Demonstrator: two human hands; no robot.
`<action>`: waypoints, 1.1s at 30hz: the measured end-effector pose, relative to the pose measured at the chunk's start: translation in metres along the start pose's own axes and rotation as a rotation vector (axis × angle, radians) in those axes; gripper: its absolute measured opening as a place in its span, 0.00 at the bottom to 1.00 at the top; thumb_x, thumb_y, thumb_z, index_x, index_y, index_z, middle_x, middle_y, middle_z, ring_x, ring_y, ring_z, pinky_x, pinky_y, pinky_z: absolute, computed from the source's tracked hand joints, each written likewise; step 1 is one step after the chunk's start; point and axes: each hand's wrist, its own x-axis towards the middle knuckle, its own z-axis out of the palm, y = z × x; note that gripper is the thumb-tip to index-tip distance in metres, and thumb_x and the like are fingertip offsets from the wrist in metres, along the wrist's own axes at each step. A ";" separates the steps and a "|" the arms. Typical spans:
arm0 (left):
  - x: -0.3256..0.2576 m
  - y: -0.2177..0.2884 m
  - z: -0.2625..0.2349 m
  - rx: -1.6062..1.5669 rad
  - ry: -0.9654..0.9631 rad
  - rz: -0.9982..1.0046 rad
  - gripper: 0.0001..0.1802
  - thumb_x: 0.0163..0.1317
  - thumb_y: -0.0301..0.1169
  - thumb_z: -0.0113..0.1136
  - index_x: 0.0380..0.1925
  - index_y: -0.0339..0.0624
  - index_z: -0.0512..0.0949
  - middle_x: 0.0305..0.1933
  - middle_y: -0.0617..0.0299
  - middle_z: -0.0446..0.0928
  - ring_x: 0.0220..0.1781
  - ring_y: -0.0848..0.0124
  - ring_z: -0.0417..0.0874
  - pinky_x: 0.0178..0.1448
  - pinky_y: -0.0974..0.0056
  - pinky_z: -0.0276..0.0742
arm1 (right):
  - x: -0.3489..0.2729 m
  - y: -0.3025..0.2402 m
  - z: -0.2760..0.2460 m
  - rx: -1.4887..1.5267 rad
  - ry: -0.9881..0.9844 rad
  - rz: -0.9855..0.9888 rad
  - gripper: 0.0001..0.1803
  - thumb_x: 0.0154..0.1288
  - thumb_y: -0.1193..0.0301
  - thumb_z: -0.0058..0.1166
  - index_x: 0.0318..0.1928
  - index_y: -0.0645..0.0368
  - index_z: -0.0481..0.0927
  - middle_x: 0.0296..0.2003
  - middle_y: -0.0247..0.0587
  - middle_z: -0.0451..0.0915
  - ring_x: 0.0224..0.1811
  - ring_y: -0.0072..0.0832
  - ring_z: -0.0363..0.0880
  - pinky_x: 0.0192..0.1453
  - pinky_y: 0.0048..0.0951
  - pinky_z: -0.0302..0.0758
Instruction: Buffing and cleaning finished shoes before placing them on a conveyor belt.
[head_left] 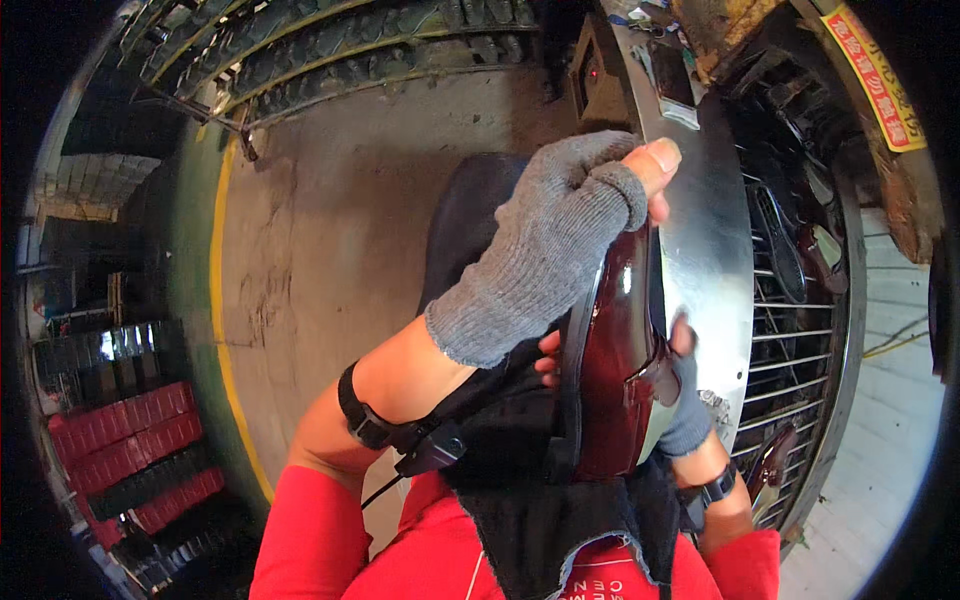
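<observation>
A glossy dark red leather shoe [612, 370] stands lengthwise over my lap, its black sole turned left and a pale green part showing on its right side. My right hand [684, 390], in a grey fingerless glove, grips it from underneath, with the thumb on the right and fingertips showing at the left. Across the shoe's far end lies my left hand [570, 230], gloved the same way. Its fingers are curled in and the thumb points up to the right; what they close on is hidden. A black apron [520, 510] covers my lap.
Along the right runs a metal worktop [705, 250] with a dark phone-like object [672, 75] at its far end. Beyond it, a barred rack [790, 365] carries several shoes. Shelves of dark footwear [390, 50] stand far off; red stacked items [125, 430] are at left.
</observation>
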 end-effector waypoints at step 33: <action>-0.040 -0.172 -0.007 -0.708 0.005 -0.387 0.37 0.83 0.37 0.48 0.84 0.37 0.47 0.80 0.58 0.64 0.78 0.72 0.66 0.82 0.66 0.59 | 0.095 -0.026 -0.020 -0.434 0.203 -0.504 0.32 0.81 0.48 0.48 0.68 0.63 0.76 0.57 0.42 0.85 0.55 0.28 0.88 0.61 0.30 0.85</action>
